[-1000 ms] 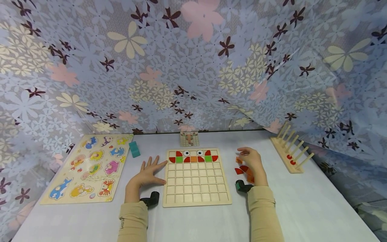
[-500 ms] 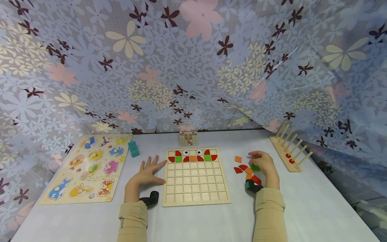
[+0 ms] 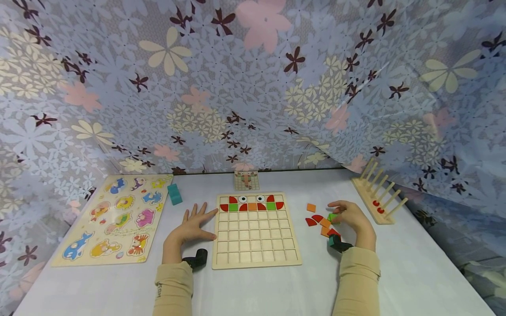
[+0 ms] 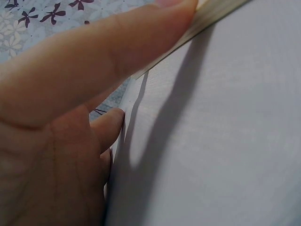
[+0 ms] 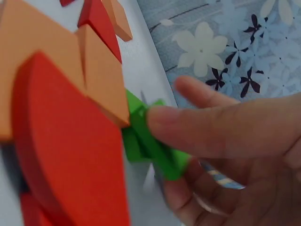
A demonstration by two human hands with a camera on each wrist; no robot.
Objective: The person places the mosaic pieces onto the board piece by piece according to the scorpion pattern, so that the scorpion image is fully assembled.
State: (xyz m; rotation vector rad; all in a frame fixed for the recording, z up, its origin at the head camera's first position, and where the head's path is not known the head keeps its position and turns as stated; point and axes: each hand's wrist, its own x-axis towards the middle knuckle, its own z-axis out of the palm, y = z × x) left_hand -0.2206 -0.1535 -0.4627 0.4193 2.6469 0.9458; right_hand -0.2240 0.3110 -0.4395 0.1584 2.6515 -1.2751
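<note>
My left hand [image 3: 193, 227] lies spread at the left edge of a wooden grid board [image 3: 257, 245]; in the left wrist view its thumb [image 4: 117, 44] touches the board's rim. Red, green, orange and eye pieces fill cells along the board's top. Right of the board, my right hand [image 3: 353, 217] pinches a green block [image 5: 164, 146] between thumb and fingers. Another green piece [image 5: 134, 147] seems to sit against it. Beside these lie orange squares [image 3: 325, 223] and red rounded pieces [image 3: 311, 222], which look large and close in the right wrist view.
A lone orange square [image 3: 311, 207] lies above the pile. A pattern card [image 3: 247, 180] stands behind the board. At left are a sea-animal puzzle board [image 3: 88, 219] and a teal block [image 3: 175, 194]; at right, a wooden peg rack [image 3: 367, 199] with red beads.
My right hand has moved right, away from the orange square, onto the green pieces, uncovering the pile. The left hand stays at the board.
</note>
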